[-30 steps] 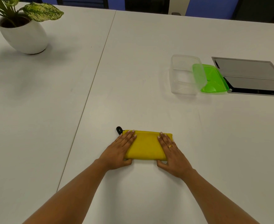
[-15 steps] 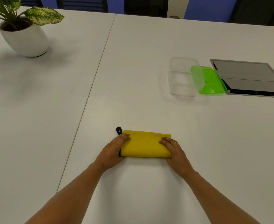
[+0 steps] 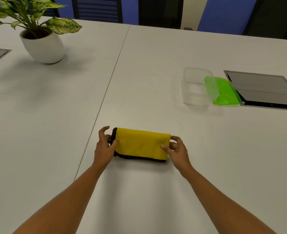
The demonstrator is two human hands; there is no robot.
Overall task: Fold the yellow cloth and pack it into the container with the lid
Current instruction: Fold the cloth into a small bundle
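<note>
Both bare forearms reach forward over the white table (image 3: 156,65), converging on the folded yellow cloth (image 3: 141,144). The left hand (image 3: 104,147) pinches the cloth's left end, thumb on top, index finger raised. The right hand (image 3: 177,149) pinches its right end, thumb pressed on top.

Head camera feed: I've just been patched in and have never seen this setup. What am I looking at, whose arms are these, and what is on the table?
There is no machine here: one wide-angle camera is worn on a person's head, looking forward and down, so the bare arms are theirs. The left hand and right hand each pinch one end of a folded yellow cloth with a dark border. On the white table, far right, stands an empty clear container, with its green lid leaning against it. Beside the lid is a grey panel set in the tabletop. Far left stands a potted plant.
</note>
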